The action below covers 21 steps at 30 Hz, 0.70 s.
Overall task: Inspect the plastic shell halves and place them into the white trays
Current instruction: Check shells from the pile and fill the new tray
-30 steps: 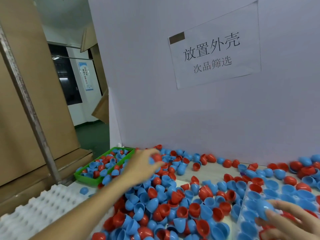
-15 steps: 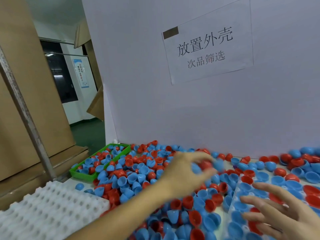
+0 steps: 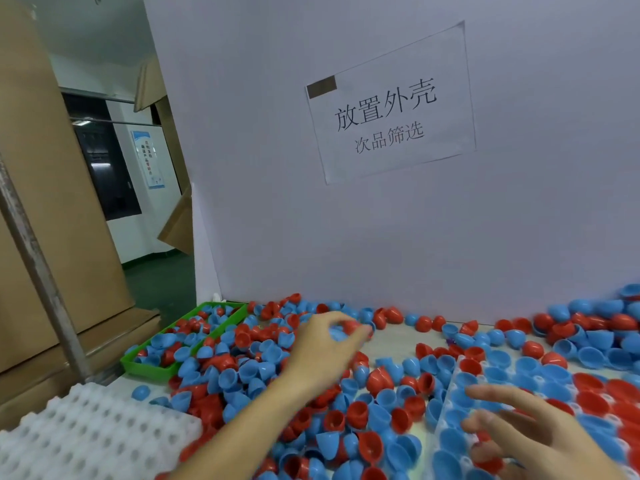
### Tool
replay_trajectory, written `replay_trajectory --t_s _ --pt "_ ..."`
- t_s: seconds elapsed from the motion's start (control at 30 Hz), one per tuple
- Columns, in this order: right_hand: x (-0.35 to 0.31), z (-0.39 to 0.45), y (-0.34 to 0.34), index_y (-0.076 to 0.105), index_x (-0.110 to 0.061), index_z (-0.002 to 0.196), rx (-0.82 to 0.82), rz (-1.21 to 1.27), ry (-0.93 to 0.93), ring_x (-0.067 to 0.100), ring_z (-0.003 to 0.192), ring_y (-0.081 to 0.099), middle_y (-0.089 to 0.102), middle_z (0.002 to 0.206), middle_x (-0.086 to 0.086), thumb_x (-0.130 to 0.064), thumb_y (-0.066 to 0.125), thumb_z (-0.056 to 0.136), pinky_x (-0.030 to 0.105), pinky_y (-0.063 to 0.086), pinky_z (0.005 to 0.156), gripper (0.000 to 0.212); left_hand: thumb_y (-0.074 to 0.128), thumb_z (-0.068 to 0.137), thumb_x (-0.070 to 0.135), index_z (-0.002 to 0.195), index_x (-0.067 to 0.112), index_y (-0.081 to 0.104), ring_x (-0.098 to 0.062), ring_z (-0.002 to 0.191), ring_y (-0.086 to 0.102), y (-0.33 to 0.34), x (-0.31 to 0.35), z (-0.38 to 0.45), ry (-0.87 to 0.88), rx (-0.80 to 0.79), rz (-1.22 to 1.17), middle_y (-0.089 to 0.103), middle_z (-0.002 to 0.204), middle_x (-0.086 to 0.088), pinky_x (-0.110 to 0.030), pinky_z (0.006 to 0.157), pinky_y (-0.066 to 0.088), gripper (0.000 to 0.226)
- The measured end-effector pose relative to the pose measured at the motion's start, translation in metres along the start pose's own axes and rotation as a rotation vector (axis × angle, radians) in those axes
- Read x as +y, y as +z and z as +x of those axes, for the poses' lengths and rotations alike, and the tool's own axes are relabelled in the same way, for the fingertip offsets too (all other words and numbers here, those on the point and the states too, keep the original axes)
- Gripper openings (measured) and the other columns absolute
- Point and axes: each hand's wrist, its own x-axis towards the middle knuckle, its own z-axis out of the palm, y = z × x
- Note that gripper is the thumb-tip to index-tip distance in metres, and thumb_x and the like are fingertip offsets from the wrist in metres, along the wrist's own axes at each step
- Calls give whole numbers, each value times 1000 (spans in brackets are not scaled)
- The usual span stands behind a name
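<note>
Now | left hand point(image 3: 325, 344) grip pinching blue shell half point(image 3: 337, 332), orientation unclear | right hand point(image 3: 530, 434) fingers spread

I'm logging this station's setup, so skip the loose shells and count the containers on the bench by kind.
White trays: 2, the empty tray at the left and the part-filled tray below the right hand
Green bin: 1, with shells in it
Total: 3 containers
</note>
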Motion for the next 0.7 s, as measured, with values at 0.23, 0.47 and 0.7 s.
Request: replay_trajectory --t_s 0.23,0.47,0.7 --pt "-7 -9 -4 70 -25 97 174 82 -232 11 60 68 75 78 5 -9 66 90 21 49 56 18 60 99 39 88 17 64 -10 40 40 84 95 -35 -301 -349 -817 56 71 -12 -17 34 25 25" --pt "-9 -14 -21 76 -31 89 208 -1 -387 4 72 70 74 78 -5 -11 71 87 12 52 62 21 65 92 50 91 13 73 -10 40 43 117 78 -66 -456 -330 -1029 55 55 0 -20 35 29 38" --pt "-10 -16 -22 78 -38 95 8 -233 -339 18 81 74 77 89 -10 -11 74 87 34 61 78 28 64 86 60 91 23 76 -12 39 41 110 58 -71 -276 -344 -789 52 52 -1 -18 37 30 40"
